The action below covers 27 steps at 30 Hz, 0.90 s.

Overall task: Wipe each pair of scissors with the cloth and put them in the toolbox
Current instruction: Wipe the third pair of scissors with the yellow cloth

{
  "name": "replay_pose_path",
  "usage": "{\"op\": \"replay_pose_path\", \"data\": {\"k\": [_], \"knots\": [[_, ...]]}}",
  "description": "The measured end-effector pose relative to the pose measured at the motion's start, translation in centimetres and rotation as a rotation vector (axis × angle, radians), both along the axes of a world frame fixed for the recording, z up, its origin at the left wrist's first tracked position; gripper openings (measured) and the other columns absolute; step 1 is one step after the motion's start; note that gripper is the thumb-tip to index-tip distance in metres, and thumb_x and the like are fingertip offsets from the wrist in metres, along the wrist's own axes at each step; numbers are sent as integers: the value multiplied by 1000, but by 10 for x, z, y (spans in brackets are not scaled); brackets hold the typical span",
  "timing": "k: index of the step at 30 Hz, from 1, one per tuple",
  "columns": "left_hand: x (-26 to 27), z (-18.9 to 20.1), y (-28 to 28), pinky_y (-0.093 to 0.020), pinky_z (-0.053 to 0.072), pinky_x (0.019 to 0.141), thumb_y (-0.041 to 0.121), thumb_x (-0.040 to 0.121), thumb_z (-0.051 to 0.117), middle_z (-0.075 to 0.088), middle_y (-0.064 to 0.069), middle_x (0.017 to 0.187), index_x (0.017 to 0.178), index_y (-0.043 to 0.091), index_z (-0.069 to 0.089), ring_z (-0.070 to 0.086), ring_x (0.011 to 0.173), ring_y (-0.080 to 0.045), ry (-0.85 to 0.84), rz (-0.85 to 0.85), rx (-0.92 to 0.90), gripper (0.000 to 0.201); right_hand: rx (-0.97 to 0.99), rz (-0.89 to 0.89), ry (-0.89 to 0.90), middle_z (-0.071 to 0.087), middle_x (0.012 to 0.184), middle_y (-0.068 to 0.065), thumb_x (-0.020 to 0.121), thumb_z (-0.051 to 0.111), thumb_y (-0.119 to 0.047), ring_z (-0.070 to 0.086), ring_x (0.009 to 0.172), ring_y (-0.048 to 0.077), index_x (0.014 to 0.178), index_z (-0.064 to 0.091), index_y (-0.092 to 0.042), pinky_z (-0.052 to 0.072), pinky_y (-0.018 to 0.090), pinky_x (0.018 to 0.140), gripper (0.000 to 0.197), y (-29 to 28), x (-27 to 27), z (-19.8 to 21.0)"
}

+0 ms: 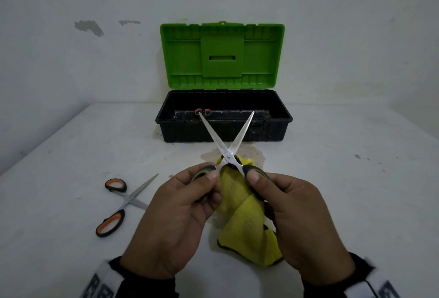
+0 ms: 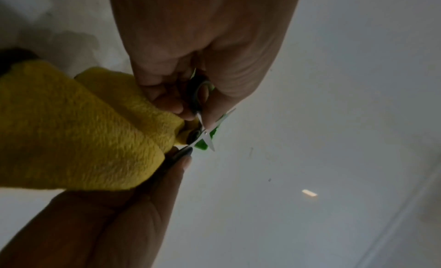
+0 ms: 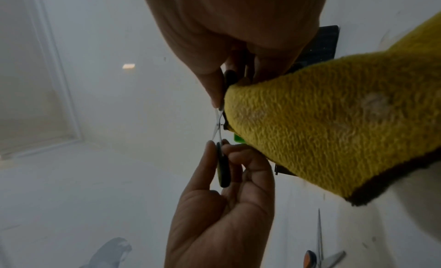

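Observation:
I hold a pair of black-and-green-handled scissors (image 1: 228, 153) above the table, its blades spread in an X. My left hand (image 1: 209, 179) pinches the left handle. The right handle is pinched by my right hand (image 1: 254, 181), which also grips the yellow cloth (image 1: 244, 221) hanging under the scissors. The right wrist view shows the cloth (image 3: 334, 130) coming out from under the right hand's fingers (image 3: 238, 77). The black toolbox (image 1: 190, 134) stands behind with its green lid (image 1: 221, 55) up; red scissor handles (image 1: 202, 111) show inside. Orange-handled scissors (image 1: 118, 202) lie half spread on the table at my left.
The white table (image 1: 344, 191) meets a white wall right behind the toolbox. A brownish stain (image 1: 251, 153) marks the table in front of the toolbox. Bare tabletop lies to the right of my hands.

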<state>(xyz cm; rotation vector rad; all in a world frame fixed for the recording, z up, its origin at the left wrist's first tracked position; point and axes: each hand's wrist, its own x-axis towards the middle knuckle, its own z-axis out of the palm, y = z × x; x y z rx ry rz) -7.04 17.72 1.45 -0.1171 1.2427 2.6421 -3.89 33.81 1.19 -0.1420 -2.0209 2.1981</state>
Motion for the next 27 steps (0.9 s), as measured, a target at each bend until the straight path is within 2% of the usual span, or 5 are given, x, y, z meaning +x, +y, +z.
{"op": "replay_pose_path", "data": {"k": [7,10,13,20,27], "knots": [[7,-1,12,-28,59,70,22,70,74,72,-11,85,88,10,73,69,77,-18,74,135,174,22,58,-38,7,68,87,31,77,72,-43,65,85,50,81,78,-10,54,63,73,34,-15,7,1],[10,-2,19,-29,60,76,25,56,91,73,-16,92,96,8,74,73,84,-21,117,158,221,47,76,-40,15,66,86,32,80,71,-43,66,71,41,82,76,-5,52,64,70,39,-20,8,-1],[11,-3,23,-27,60,71,17,72,72,75,-15,88,98,5,70,74,81,-21,130,226,174,29,121,-31,35,64,83,33,80,70,-47,58,67,23,83,73,0,53,62,68,47,-22,7,-3],[6,4,5,-34,61,61,20,76,58,71,-10,75,93,3,66,75,72,-27,140,275,49,25,261,14,85,76,83,-5,72,72,-47,71,80,12,88,79,-30,61,33,71,25,-10,7,-3],[4,-2,-11,-32,61,61,26,82,55,74,-10,79,91,8,67,76,77,-26,95,220,29,23,0,45,-9,76,104,9,88,58,12,73,97,27,120,64,-16,58,40,85,44,25,-4,-5]]}}
